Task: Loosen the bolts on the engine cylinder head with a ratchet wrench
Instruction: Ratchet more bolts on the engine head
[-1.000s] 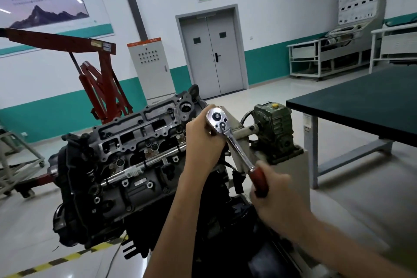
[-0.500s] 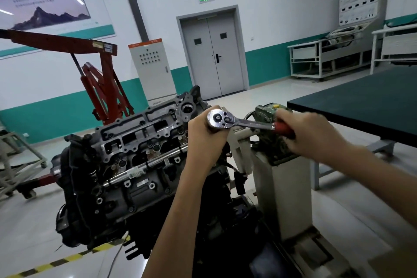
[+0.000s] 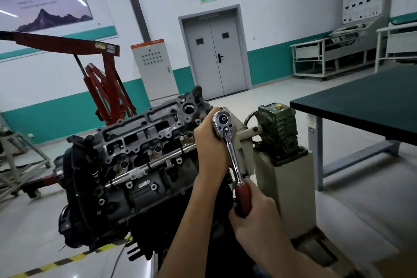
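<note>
The engine cylinder head (image 3: 140, 142) lies tilted on its stand, dark grey with several open ports and bolt holes. A chrome ratchet wrench (image 3: 230, 149) with a red handle stands at the head's right end, its round head uppermost. My left hand (image 3: 212, 142) wraps around the wrench just under its head, hiding the socket and the bolt. My right hand (image 3: 255, 214) grips the red handle low down, so the handle points down towards me.
A green gearbox (image 3: 278, 128) on a grey pedestal (image 3: 286, 189) stands right of the wrench. A dark-topped workbench (image 3: 365, 101) fills the right side. A red engine hoist (image 3: 106, 88) stands behind the engine. Yellow-black floor tape (image 3: 67, 259) runs below.
My right hand has swung the wrench handle from pointing right, level, down towards me. My left hand stayed at the wrench head.
</note>
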